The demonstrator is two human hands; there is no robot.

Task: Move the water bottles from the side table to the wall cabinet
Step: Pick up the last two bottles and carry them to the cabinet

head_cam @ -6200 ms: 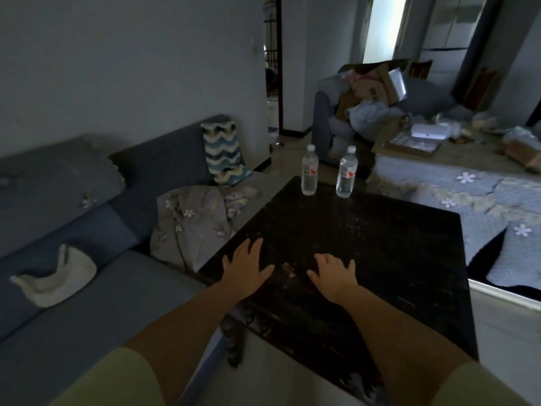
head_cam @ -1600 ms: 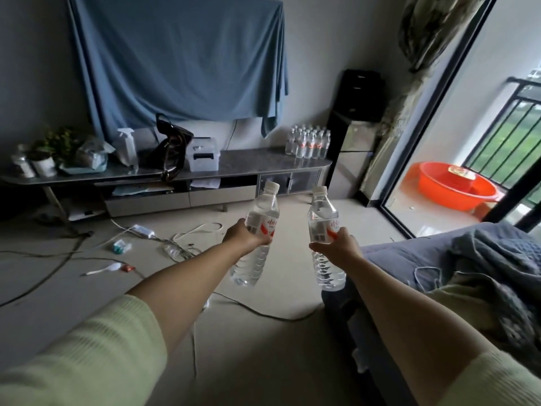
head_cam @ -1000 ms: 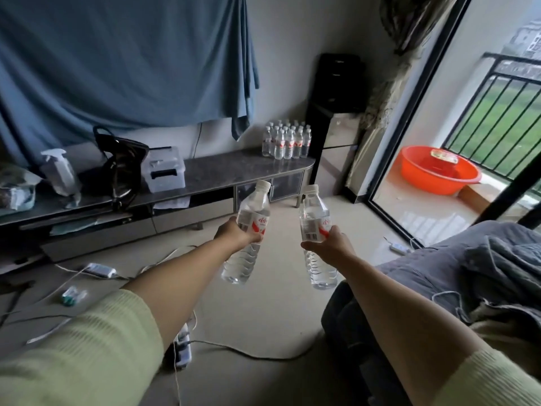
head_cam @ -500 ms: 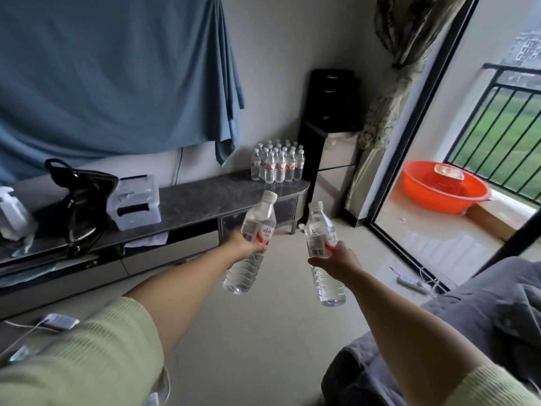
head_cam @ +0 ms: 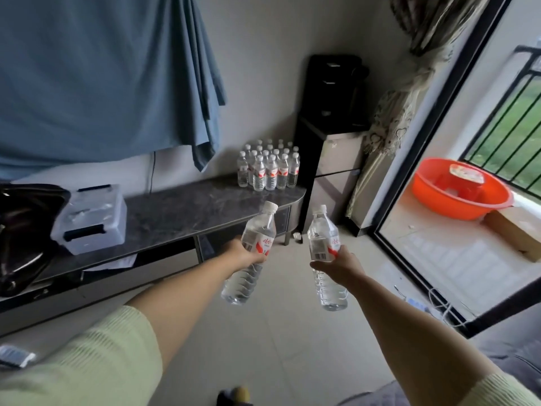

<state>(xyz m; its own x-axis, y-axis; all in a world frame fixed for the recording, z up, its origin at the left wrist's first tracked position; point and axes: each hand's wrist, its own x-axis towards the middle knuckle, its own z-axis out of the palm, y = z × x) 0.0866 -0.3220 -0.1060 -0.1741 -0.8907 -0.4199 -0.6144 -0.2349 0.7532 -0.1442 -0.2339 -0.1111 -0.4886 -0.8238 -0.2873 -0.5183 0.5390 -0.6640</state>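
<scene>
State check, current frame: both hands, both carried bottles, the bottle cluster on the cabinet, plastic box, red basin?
left hand: grips the left bottle
left bottle: capped, tilted, held in the air
right hand: grips the right bottle
right bottle: capped, near upright, held in the air
bottle cluster: capped, upright on the wall cabinet
plastic box: lid on
red basin: on the balcony floor, something inside

You hold two clear water bottles with white caps and red-and-white labels, both in the air over the floor. The left bottle (head_cam: 252, 253) tilts, cap leaning up and to the right; the right bottle (head_cam: 325, 253) stands nearly upright. They are near each other, not touching. The wall cabinet (head_cam: 181, 212) has a dark marbled top, with a cluster of matching bottles (head_cam: 269, 171) standing at its right end.
</scene>
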